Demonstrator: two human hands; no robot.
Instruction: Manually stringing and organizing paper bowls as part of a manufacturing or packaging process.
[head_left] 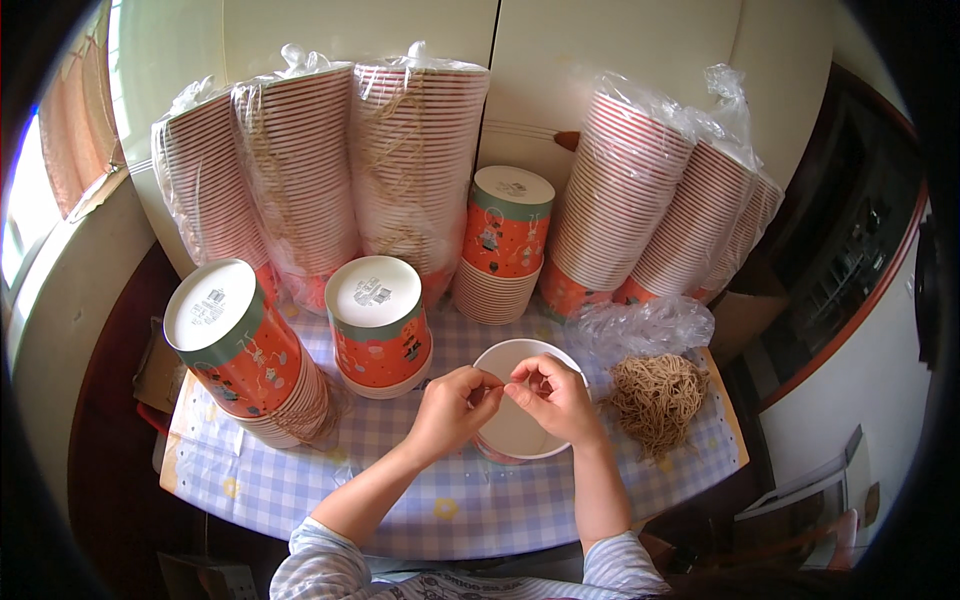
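Note:
My left hand (455, 405) and my right hand (552, 398) meet fingertip to fingertip over an open white paper bucket (520, 350). Both are closed in a pinch. Something thin and tan seems to lie between the fingertips, too small to name surely. The bucket stands upright on the table, its mouth facing up, partly hidden by my hands. Right of it lies a tangled heap of beige cord (657, 400). Left of my hands, a short stack of orange and green paper buckets (380, 345) stands upside down.
A taller upside-down bucket stack (245, 345), with cord hanging by it, leans at the left. Another stack (505, 235) stands behind. Plastic-wrapped bucket stacks (415, 160) line the back. Crumpled clear plastic (645, 325) lies behind the cord. A checked cloth (400, 510) covers the table.

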